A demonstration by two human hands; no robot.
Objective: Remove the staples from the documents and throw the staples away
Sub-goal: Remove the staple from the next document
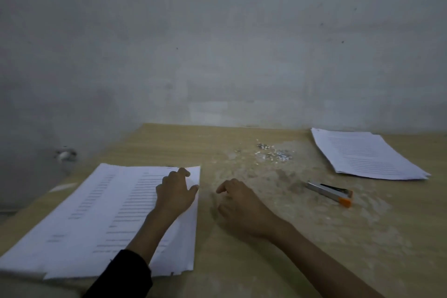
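Note:
A stack of printed documents lies on the left of the wooden table. My left hand rests on the stack's upper right corner, its fingers pressing the paper. My right hand lies on the bare table just right of the stack, fingers loosely curled and holding nothing. A small pile of removed staples and paper bits sits in the middle of the table, beyond both hands. A grey and orange staple remover lies to the right of my right hand.
A second stack of documents lies at the back right of the table. A grey wall rises right behind the table's far edge. The table's left edge runs diagonally beside the near stack.

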